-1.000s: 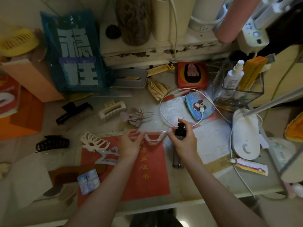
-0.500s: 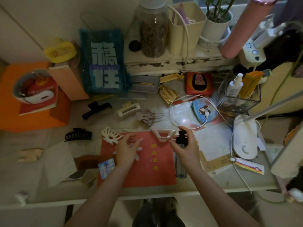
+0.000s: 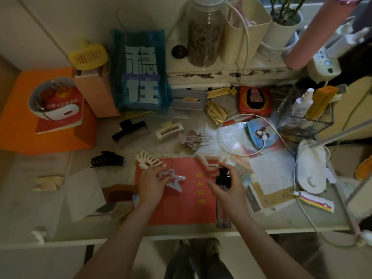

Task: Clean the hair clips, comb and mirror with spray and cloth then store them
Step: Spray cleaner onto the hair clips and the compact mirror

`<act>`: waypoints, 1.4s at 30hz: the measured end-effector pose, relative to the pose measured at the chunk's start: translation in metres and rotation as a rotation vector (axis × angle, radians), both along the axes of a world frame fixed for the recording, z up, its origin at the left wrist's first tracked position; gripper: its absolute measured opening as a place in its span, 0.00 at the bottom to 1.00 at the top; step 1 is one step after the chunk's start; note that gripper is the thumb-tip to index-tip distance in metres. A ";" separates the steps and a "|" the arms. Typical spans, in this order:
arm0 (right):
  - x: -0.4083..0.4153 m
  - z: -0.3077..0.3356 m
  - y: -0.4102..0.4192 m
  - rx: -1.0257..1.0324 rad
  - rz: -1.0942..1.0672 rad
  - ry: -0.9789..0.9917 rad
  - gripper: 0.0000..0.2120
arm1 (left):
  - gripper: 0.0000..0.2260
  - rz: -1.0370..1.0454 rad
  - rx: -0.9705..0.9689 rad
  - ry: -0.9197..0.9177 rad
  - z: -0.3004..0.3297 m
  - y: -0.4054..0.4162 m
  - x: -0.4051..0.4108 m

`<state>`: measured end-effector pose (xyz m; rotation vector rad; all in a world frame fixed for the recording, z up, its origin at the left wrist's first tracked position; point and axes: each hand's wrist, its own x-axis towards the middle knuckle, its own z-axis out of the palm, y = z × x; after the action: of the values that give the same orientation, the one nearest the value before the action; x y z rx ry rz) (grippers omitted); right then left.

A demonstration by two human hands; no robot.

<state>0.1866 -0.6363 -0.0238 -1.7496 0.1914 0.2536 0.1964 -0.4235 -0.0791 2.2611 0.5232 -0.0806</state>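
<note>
Gripping the spray bottle point(image 3: 223, 195) upright over the red booklet point(image 3: 181, 206), the right hand point(image 3: 227, 190) risks overspraying it, while the left hand point(image 3: 152, 184) pinches the star-shaped hair clip point(image 3: 174, 179), which could slip.

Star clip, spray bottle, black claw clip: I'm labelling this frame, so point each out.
Star clip point(image 3: 173, 179): head view, middle of its outline.
Spray bottle point(image 3: 223, 178): head view, black pump top.
Black claw clip point(image 3: 106, 161): head view, centre of its teeth.
</note>
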 end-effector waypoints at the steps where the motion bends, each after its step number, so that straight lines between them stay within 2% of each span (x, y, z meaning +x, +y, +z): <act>1: -0.002 -0.001 0.001 0.004 -0.005 0.007 0.20 | 0.12 -0.008 0.000 -0.008 -0.002 0.000 0.001; 7: -0.011 -0.008 0.002 -0.008 -0.025 0.039 0.21 | 0.06 0.068 -0.076 -0.034 -0.008 0.002 0.003; 17: -0.021 -0.005 -0.003 -0.043 -0.077 0.042 0.22 | 0.04 0.123 -0.177 -0.090 0.004 0.009 0.001; 21: -0.022 0.007 -0.002 -0.013 -0.085 0.018 0.22 | 0.06 0.129 -0.239 -0.133 0.028 0.005 0.002; 25: -0.021 0.023 -0.002 0.024 -0.104 -0.017 0.21 | 0.02 0.181 -0.335 -0.083 0.054 -0.001 0.003; 33: -0.014 0.066 -0.007 0.063 -0.074 -0.114 0.24 | 0.03 0.198 -0.490 -0.076 0.116 -0.031 0.007; 37: -0.010 0.096 -0.002 0.144 -0.079 -0.175 0.26 | 0.06 0.160 -0.570 -0.171 0.150 -0.050 0.007; 42: -0.006 0.130 0.004 0.157 -0.155 -0.303 0.26 | 0.04 0.135 -0.659 -0.283 0.188 -0.071 0.005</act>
<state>0.1808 -0.6320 0.1067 -1.5855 0.0835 -0.1080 0.2010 -0.4948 0.1091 1.5579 0.4169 0.1199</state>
